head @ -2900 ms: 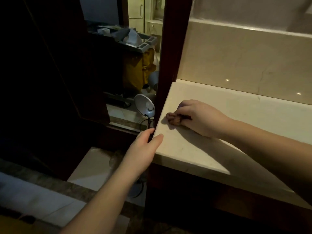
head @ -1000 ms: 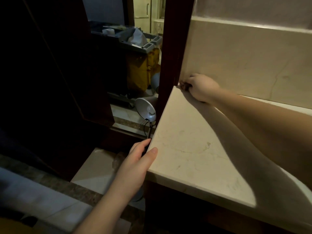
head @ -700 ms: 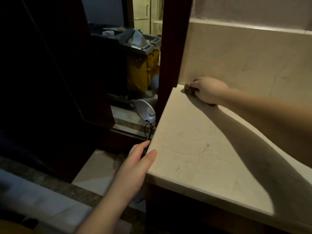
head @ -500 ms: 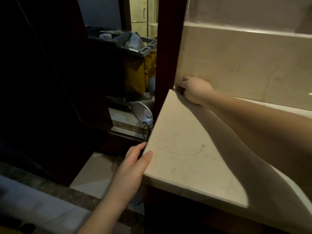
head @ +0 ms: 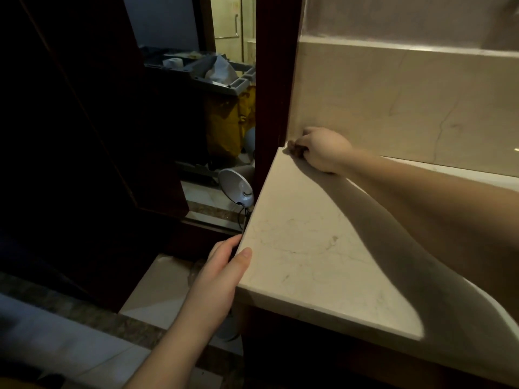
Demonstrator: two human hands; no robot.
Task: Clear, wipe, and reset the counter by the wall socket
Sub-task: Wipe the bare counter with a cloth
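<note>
The left hand (head: 222, 272) is gripping the near left corner of the pale marble surface (head: 317, 256), thumb lying on top and fingers curled over its left edge. At the far left corner, against the wall, the right hand (head: 323, 151) is clenching a small brown cloth (head: 296, 147), pressing it onto the surface.

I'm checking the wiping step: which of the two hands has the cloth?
The right hand, at the counter's back corner by the wall, grips a small dark cloth. The left hand only holds the counter's near-left edge, with no cloth.
</note>
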